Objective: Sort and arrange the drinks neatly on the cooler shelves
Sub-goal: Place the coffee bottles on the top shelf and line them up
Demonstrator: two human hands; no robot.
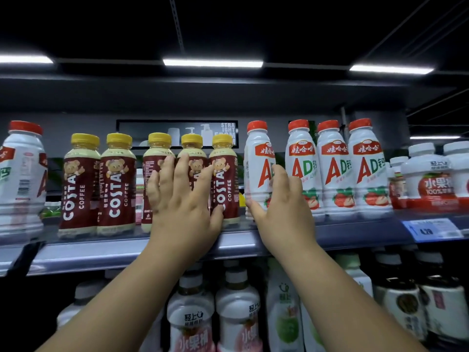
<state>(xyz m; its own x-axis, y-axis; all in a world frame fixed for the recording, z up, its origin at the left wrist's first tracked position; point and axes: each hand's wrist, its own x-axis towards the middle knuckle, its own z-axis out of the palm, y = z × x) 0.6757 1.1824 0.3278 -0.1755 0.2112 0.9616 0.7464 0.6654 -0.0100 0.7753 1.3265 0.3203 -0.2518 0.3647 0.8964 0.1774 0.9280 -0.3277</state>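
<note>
The white plastic AD milk bottle with a red screw cap (258, 171) stood upright on the grey cooler shelf (127, 252), at the left end of a row of three like white red-capped bottles (335, 168) to its 3 o'clock. The right hand (281, 199) wrapped its lower body, thumb at the left side, fingers round the right: grip clasped on it. Just at its 9 o'clock, apart by a narrow gap, stood a cluster of three brown-labelled Costa coffee bottles with yellow caps (223, 179). The left hand (182, 194) lay flat against their fronts, fingers spread, thumb by the base of the rightmost one; grip loose and unclenched, pressing rather than holding.

Handling, as judged: all looked like full, rigid plastic bottles, moderately heavy, not fragile. Chilled film labels could be slick. Tall and narrow, so likely to tip if pushed high; best taken at mid-body or low waist, or slid along the shelf by the base.

Further at 9 o'clock stood two more Costa bottles (99, 184), then a large white bottle with a red cap (21, 179) at the frame edge. At far 3 o'clock, squat white fruit-drink bottles (429, 179) and a blue price tag (431, 228). At 6 o'clock, below the shelf, a lower row of white and pink bottles (215, 313), partly hidden by both forearms.
</note>
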